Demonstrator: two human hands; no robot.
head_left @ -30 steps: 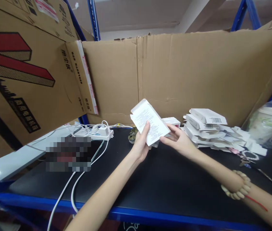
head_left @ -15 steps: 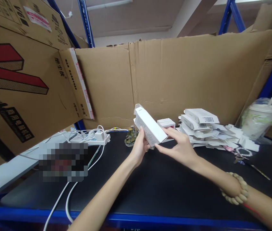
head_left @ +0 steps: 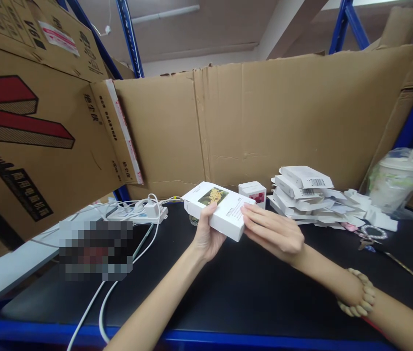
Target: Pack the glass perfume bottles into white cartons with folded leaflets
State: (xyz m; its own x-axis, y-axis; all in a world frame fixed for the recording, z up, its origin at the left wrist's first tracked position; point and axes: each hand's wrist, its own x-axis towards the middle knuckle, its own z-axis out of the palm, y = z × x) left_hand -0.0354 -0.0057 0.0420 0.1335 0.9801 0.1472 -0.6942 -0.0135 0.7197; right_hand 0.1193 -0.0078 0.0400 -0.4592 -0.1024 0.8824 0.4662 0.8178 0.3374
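Note:
A white cardboard box (head_left: 224,219) with a yellow flower picture and printed text on its top face is held tilted above the black table. My left hand (head_left: 208,236) grips it from below, the thumb on its near long side. At the box's right end, my right hand (head_left: 274,229) has its fingers together on the corner; its thumb is hidden. Just behind stands another small white box (head_left: 253,191) with a red picture. A bit of a glass object (head_left: 193,220) shows under the held box, most of it covered.
Flattened white cartons (head_left: 305,195) are piled at the right, beside a lidded cup (head_left: 392,178) in plastic. Keys (head_left: 365,243) and a beaded loop (head_left: 374,231) lie before them. A power strip (head_left: 140,213) and white cables are left. Cardboard walls (head_left: 287,112) close the back.
The box has been turned so its flower face shows, and its far end has come down, covering the glass bottles. My right hand's fingers have shifted from a spread pinch to lying together.

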